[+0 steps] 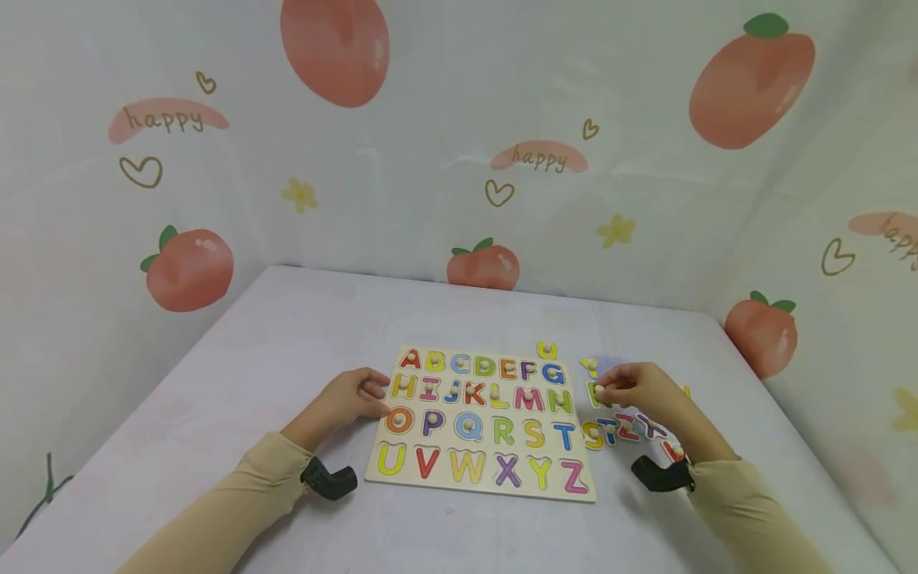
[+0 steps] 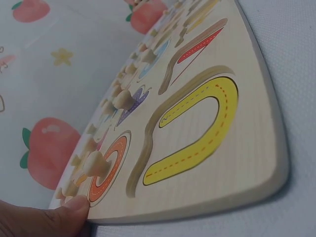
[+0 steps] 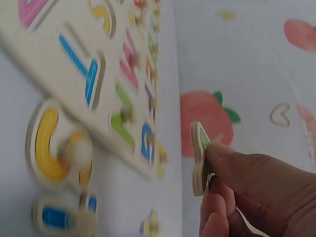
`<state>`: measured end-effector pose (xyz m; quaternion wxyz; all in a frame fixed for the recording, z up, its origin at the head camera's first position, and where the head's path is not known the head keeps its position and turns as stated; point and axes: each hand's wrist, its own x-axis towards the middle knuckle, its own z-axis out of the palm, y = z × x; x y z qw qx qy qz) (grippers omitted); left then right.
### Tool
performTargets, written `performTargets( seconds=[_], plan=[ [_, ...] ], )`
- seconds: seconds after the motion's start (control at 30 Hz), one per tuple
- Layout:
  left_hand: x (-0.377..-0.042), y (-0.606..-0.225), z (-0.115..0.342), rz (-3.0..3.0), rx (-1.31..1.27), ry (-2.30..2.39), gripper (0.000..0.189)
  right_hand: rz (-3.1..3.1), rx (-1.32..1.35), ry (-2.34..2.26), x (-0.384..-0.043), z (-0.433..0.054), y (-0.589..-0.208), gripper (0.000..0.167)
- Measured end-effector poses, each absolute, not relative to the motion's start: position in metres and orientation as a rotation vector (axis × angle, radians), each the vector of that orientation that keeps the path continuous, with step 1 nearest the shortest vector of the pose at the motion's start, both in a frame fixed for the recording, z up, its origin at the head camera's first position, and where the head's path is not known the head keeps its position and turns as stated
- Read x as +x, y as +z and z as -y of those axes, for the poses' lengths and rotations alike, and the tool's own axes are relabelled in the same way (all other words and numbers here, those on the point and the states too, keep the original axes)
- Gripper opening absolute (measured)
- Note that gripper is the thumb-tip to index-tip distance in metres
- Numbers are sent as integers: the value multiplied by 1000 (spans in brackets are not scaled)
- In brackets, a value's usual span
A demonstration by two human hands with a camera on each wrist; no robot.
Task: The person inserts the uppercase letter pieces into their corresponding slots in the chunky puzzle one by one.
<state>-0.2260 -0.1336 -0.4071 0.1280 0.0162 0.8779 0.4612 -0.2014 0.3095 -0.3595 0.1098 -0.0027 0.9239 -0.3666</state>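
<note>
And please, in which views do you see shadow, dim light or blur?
Head view: bright light, soft shadow beside the right sleeve; left wrist view: dimmer, but the yellow U reads clearly; right wrist view: the yellow S piece looks blurred, while the green piece in the right hand is sharper.

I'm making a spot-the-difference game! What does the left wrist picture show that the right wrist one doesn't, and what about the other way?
Only the left wrist view shows the left grip, touching the edge of the letter board, and the yellow U slot.

Only the right wrist view shows the right grip pinching a green piece, plus a loose yellow S.

Both show the letter board and the fruit-print backdrop.
</note>
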Motion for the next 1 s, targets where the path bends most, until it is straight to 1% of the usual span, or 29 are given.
performTargets(
  seconds=[0.37,0.6,0.8,1.0],
  plan=[
    [-228,-411,134,-2562,30,1329,48,-2740,-173,-1090,-205,-245,-369,18],
    [-228,-411,134,-2558,38,1335,48,-2737,-175,-1069,-203,-207,-385,12],
    [-229,-413,134,-2556,32,1335,47,-2743,-215,-1047,-201,-188,-397,11],
    [-228,-412,134,-2550,29,1339,48,-2746,-216,-1050,-197,-178,-400,13]
  ],
)
